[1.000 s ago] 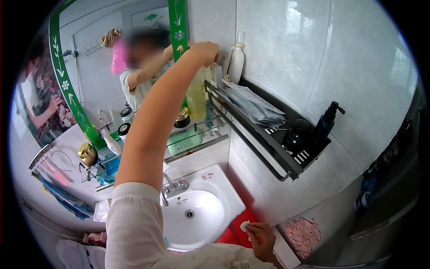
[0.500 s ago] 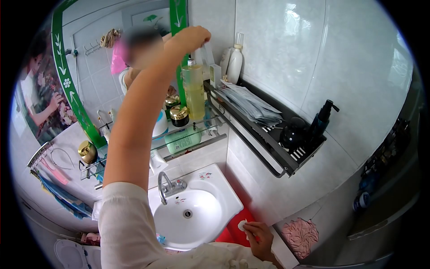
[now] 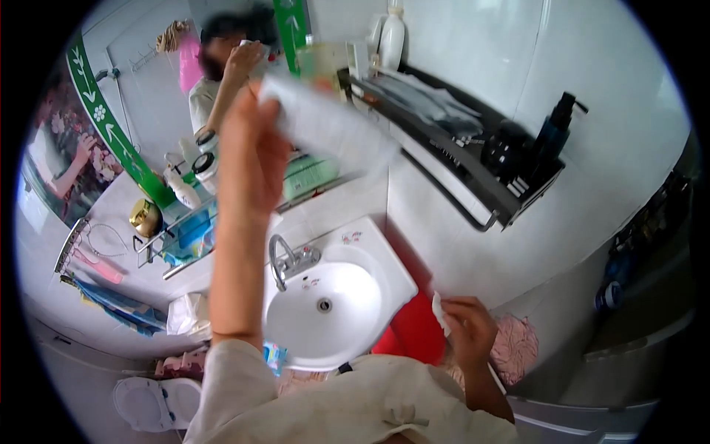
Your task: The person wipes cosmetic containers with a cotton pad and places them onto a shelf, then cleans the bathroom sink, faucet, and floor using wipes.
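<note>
My left hand (image 3: 259, 144) is raised in front of the mirror (image 3: 140, 111), gripping one end of a whitish, translucent plastic bag (image 3: 329, 126). Motion blurs the bag, so its contents do not show. Low on the right, beside the sink, my right hand (image 3: 471, 329) pinches a thin white cotton pad (image 3: 439, 311) between thumb and fingers. Below my left forearm is the white sink (image 3: 396, 285) with a chrome faucet (image 3: 285, 259).
A black wall rack (image 3: 451, 170) holds flat packets (image 3: 429, 103), a dark pump bottle (image 3: 555, 129) and a white bottle (image 3: 391, 38). On the glass shelf under the mirror are a gold-lidded jar (image 3: 146, 217) and a green bottle (image 3: 309, 176). A red bucket (image 3: 414, 333) stands by the sink.
My left hand has come down and left from the rack's corner, carrying the bag. My right hand has risen slightly and shifted right with the cotton pad. The view has tilted.
</note>
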A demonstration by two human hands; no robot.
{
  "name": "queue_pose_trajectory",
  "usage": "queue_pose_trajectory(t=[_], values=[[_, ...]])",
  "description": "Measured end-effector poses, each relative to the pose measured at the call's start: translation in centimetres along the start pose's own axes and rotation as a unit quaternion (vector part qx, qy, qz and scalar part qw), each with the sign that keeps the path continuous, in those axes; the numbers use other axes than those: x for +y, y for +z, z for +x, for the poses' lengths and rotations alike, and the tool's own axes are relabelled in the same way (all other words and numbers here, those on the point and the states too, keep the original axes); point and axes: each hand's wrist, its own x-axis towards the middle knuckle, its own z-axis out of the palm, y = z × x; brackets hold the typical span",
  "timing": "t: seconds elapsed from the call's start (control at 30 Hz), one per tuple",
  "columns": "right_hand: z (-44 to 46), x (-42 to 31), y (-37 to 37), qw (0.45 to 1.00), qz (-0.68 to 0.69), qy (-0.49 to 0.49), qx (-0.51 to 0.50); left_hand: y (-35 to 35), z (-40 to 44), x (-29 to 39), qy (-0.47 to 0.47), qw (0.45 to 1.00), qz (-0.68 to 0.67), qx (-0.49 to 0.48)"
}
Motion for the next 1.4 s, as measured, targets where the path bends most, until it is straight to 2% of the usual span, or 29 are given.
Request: queue_pose_trajectory(t=[0.03, 0.07, 0.1, 0.13, 0.2, 0.27, 0.33, 0.4, 0.47, 0.53, 0.6, 0.63, 0.73, 0.77, 0.8, 0.87, 0.93, 1.0, 1.07, 1.13, 1.2, 1.27, 1.3, 1.4], values=[[0.1, 0.0, 0.2, 0.999, 0.053, -0.001, 0.002, -1.1, -2.4, -1.4, -0.052, 0.998, -0.009, -0.021], [0.2, 0.1, 0.4, 0.994, 0.106, -0.001, 0.005, -0.8, -5.2, -2.9, -0.065, 0.996, -0.067, -0.005], [0.2, 0.1, 0.5, 0.991, 0.132, 0.0, 0.005, -1.0, -7.5, -4.5, -0.107, 0.993, -0.032, 0.024], [0.3, 0.1, 0.6, 0.991, 0.133, 0.015, -0.001, -0.7, -9.6, -5.1, -0.136, 0.989, -0.057, 0.034], [0.5, 0.2, 0.6, 0.975, 0.216, 0.034, 0.03, 0.1, -13.0, -5.7, -0.152, 0.988, -0.023, 0.024], [1.4, -0.1, 0.8, 0.974, 0.221, 0.037, 0.038, 0.7, -15.7, -6.3, -0.08, 0.991, 0.105, 0.009], [2.0, -0.9, 1.1, 0.973, 0.224, 0.031, 0.049, 0.0, -17.3, -6.9, 0.005, 0.979, 0.198, -0.045], [2.6, -2.2, 1.9, 0.971, 0.223, -0.044, 0.081, 0.8, -18.3, -6.9, 0.002, 0.983, 0.18, -0.018], [2.6, -3.6, 2.8, 0.97, 0.213, -0.071, 0.09, 0.9, -18.8, -6.6, 0.004, 0.962, 0.264, -0.064], [2.5, -4.9, 3.3, 0.98, 0.097, -0.161, 0.061, 1.0, -19.0, -6.4, 0.011, 0.958, 0.279, -0.066], [3.1, -6.0, 3.5, 0.949, -0.014, -0.312, -0.036, 0.9, -19.1, -6.4, 0.078, 0.95, 0.289, -0.084], [3.2, -6.0, 4.4, 0.923, -0.072, -0.373, -0.054, 1.5, -19.1, -6.4, 0.116, 0.947, 0.292, -0.062], [3.1, -5.9, 4.4, 0.93, -0.04, -0.358, -0.069, 1.5, -19.5, -6.0, 0.134, 0.941, 0.307, -0.038], [3.3, -5.3, 4.0, 0.942, -0.013, -0.331, -0.061, 1.5, -19.9, -5.9, 0.104, 0.951, 0.291, -0.028], [3.5, -5.0, 3.8, 0.942, -0.01, -0.331, -0.062, 1.1, -19.7, -6.2, 0.122, 0.943, 0.302, -0.066], [3.6, -4.7, 3.4, 0.949, -0.06, -0.311, -0.013, 1.2, -20.4, -6.5, 0.079, 0.947, 0.304, -0.061], [3.3, -5.6, 2.9, 0.941, -0.093, -0.324, 0.006, 1.6, -20.3, -6.5, 0.092, 0.946, 0.302, -0.069], [2.8, -6.7, 3.0, 0.923, -0.09, -0.37, -0.047, 1.9, -20.2, -6.3, 0.106, 0.945, 0.299, -0.076], [2.6, -6.8, 3.6, 0.913, -0.111, -0.386, -0.066, 2.1, -20.2, -5.9, 0.111, 0.945, 0.303, -0.045], [2.6, -6.7, 3.0, 0.916, -0.141, -0.374, -0.04, 2.0, -20.1, -5.8, 0.132, 0.941, 0.305, -0.069], [2.8, -6.5, 2.2, 0.921, -0.158, -0.355, -0.026, 2.4, -20.5, -5.9, 0.102, 0.965, 0.24, -0.038], [3.1, -6.4, 1.8, 0.934, -0.16, -0.311, 0.075, 2.2, -20.2, -6.2, 0.123, 0.962, 0.238, -0.052], [2.8, -6.8, 1.6, 0.945, -0.129, -0.29, 0.083, 2.2, -20.1, -6.2, 0.128, 0.959, 0.248, -0.056], [2.0, -7.9, 1.5, 0.936, -0.147, -0.32, 0.024, 2.8, -20.0, -5.6, 0.125, 0.954, 0.267, -0.052]])
